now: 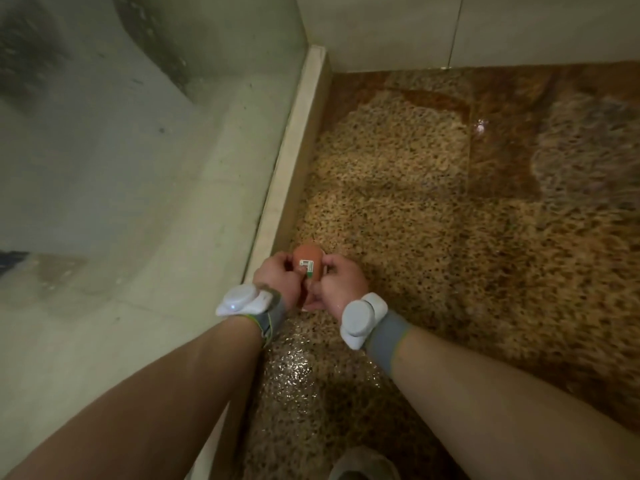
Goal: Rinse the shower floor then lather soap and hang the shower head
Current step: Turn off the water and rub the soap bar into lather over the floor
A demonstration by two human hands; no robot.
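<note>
Shower stall, seen from above: speckled brown floor (398, 188), wet and glossy, with a film of water spreading at the far right.

Boundary, left: pale stone curb (294, 161) running away from the viewer, with a glass panel (145, 133) standing along it. Pale wall tiles (381, 26) close the far side.

Soap: orange-red bar (306, 255) with a small white and green label facing up. Position: held above the floor, just beside the curb, between both hands.

Left hand (277, 277): fingers curled around the left side of the bar, thumb near the label.

Right hand (337, 282): closed on the right and lower side of the bar. Both hands meet over it, clamped together.

Wrists: each carries a white puck-shaped device on a grey band, left (242, 301), right (362, 318).

Shower head: not in view; place cannot be told.

Foot or slipper (363, 462): grey, at the bottom edge, on the wet floor.

Step in hand, judged: lathering, or perhaps peeling the label first; no foam is visible yet. The floor appears already rinsed.

Handling notes: a wet bar likely slips, so cupped palms serve better than fingertips. Turning it slowly between wet hands should raise foam. Keeping it low over the floor limits a drop. Footing on the wet floor warrants care.
</note>
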